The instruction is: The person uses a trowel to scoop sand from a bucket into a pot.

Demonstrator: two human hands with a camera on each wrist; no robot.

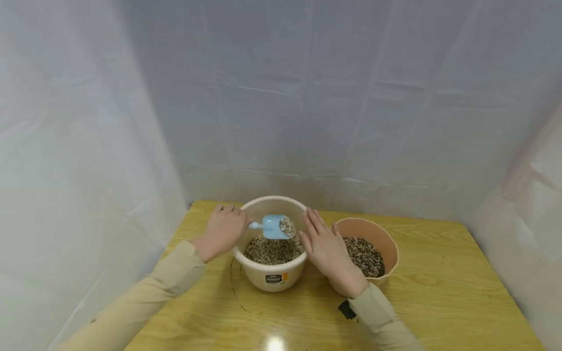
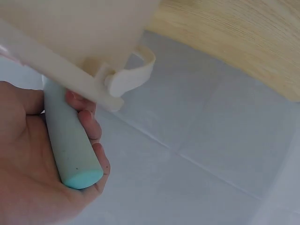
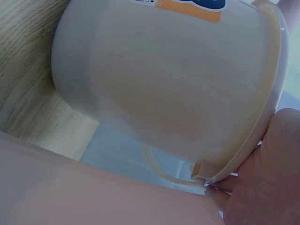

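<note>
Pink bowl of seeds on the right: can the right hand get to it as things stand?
Probably yes. The right hand rests open against the cream plastic bowl, and the pink bowl sits right beside it with nothing between.

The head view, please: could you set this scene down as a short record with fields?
Left hand: grips the blue scoop by its handle
Scoop: holds some grains, above the cream bowl
Right hand: fingers straight, against the cream bowl's rim
Pink bowl: right of the cream bowl, also holds grains
Surface: wooden table
</note>
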